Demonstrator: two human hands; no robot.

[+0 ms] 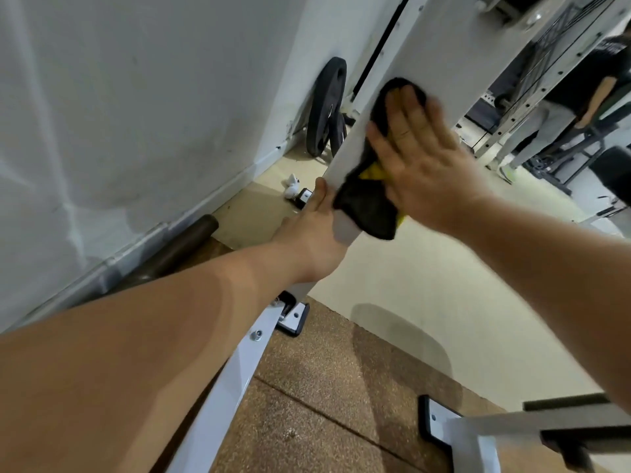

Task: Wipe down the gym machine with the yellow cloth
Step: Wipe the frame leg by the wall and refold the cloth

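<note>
A white upright beam of the gym machine (420,59) slants up through the middle of the view. My right hand (423,158) lies flat with straight fingers on a cloth (365,206), pressing it against the beam's face. The cloth looks mostly black, with yellow showing at its middle and lower edge. My left hand (314,233) holds the beam's left edge just below the cloth, thumb on the front; its fingers are hidden behind the beam.
A white wall (136,114) runs along the left. Black weight plates (324,107) lean at its base, and a dark bar (177,250) lies along the skirting. White frame feet (293,319) stand on the brown floor. A person (566,97) stands at the far right.
</note>
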